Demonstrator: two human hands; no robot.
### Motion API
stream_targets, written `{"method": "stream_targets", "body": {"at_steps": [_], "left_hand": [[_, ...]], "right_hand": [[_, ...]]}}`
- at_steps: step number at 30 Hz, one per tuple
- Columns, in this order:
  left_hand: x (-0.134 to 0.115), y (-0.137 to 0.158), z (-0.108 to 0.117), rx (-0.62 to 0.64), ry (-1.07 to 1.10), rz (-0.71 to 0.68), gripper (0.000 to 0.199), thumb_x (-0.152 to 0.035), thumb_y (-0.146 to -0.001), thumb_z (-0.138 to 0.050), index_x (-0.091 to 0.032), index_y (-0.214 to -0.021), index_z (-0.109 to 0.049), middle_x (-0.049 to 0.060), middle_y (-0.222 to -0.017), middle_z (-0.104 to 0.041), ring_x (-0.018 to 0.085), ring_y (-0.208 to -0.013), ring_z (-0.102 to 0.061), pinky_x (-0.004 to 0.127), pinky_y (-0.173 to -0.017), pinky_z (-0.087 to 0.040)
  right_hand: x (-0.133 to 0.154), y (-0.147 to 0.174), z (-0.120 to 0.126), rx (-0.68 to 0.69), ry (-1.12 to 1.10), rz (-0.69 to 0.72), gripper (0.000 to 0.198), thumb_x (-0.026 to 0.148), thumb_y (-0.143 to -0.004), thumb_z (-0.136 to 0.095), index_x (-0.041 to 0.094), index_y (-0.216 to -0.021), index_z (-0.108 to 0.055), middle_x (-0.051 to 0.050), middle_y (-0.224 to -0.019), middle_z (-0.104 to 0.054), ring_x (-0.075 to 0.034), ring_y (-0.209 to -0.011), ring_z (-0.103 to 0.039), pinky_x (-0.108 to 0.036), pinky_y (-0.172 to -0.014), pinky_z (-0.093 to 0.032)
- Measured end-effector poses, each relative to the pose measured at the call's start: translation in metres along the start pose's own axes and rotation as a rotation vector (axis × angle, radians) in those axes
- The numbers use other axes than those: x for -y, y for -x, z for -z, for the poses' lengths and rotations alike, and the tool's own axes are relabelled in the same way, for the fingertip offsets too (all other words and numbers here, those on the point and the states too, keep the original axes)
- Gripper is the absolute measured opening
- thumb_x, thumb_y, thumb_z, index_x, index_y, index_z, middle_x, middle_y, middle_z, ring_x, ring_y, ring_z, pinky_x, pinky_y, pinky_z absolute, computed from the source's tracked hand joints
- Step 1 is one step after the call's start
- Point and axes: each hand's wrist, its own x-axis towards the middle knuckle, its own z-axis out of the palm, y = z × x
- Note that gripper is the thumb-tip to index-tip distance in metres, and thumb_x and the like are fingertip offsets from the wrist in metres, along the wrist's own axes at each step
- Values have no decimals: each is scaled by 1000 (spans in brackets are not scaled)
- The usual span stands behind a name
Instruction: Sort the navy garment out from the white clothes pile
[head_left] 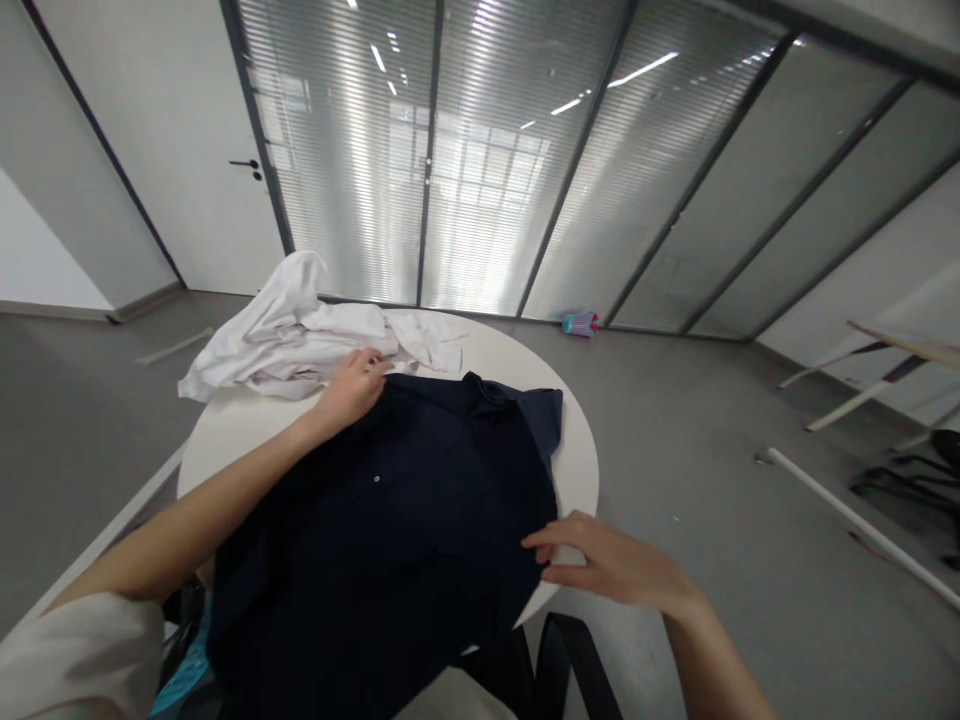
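Note:
A dark navy shirt (405, 520) lies spread over a round white table (581, 460), with its collar at the far side and a small white button showing. My left hand (351, 388) rests on the shirt's far left edge, fingers curled at the fabric, right beside a heap of white garments (300, 335). My right hand (600, 562) lies at the shirt's right edge near the table rim, fingers stretched out and touching the cloth. Whether either hand pinches the cloth is unclear.
Glass partitions with blinds (480, 160) and a white door (187, 150) stand behind the table. A small pink and teal cup (580, 323) lies on the grey floor. White table legs and poles (855, 510) lie at the right. A black strap (562, 665) hangs below the table's near edge.

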Motion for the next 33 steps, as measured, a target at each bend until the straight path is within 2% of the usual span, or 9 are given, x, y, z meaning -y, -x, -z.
{"method": "stream_targets", "body": {"at_steps": [3,6,12,15,18,22,25,30,33], "left_hand": [[-19,10,-15,247,-2,-146,34,-47,-83,-72,-19,-102,-70,8,-104,-65,20,-88,-65,32,-81,-54],[-36,31,-30,496,-92,-295,41,-51,-83,-71,-16,-105,-70,10,-105,-64,25,-92,-65,32,-78,-52],[-45,57,-44,454,-225,-322,22,-29,-96,-57,-12,-104,-68,13,-109,-62,26,-100,-63,34,-83,-52],[-45,53,-39,439,-220,-293,21,-19,-98,-47,-15,-103,-67,12,-109,-63,23,-95,-66,31,-75,-53],[-49,42,-17,324,-163,-196,27,-23,-102,-40,-17,-111,-64,11,-112,-64,23,-90,-69,31,-70,-53],[-61,29,33,83,11,-65,34,-36,-98,-51,-20,-127,-53,9,-110,-69,26,-95,-69,34,-77,-53],[-65,29,60,136,39,-44,41,-40,-88,-63,-19,-122,-55,8,-98,-71,29,-91,-69,34,-74,-51],[-47,37,85,287,39,4,20,-38,-85,-57,-20,-94,-61,5,-80,-67,25,-76,-66,31,-65,-46],[-39,41,108,103,123,33,21,-39,-88,-50,-20,-89,-57,3,-75,-62,24,-74,-62,33,-67,-46]], "right_hand": [[14,-32,7,-85,33,140,34,39,-98,-54,25,-126,-67,-6,-107,-72,-20,-98,-66,-33,-92,-48],[21,-82,13,-141,167,198,32,28,-97,-56,22,-127,-66,-7,-106,-73,-19,-96,-67,-31,-89,-49],[6,-174,12,-193,566,45,49,22,-91,-62,21,-140,-57,-14,-124,-68,-28,-108,-67,-35,-89,-50],[7,-195,20,-167,628,-41,36,28,-92,-60,23,-127,-66,-13,-115,-72,-29,-103,-70,-34,-84,-51],[25,-195,37,-340,619,-82,24,32,-95,-55,25,-110,-72,-10,-104,-75,-28,-98,-70,-33,-80,-50],[65,-176,68,-876,402,-16,28,32,-100,-41,25,-115,-64,-6,-90,-75,-24,-87,-70,-31,-77,-48],[89,-158,88,-1012,226,157,26,28,-99,-37,24,-110,-60,0,-67,-67,-22,-70,-67,-30,-72,-48],[95,-129,103,-1205,206,258,20,29,-95,-38,24,-103,-56,-1,-72,-65,-24,-74,-65,-33,-74,-47],[88,-116,100,-1281,170,251,20,35,-95,-38,24,-100,-54,-4,-79,-65,-25,-81,-65,-36,-78,-48]]}}
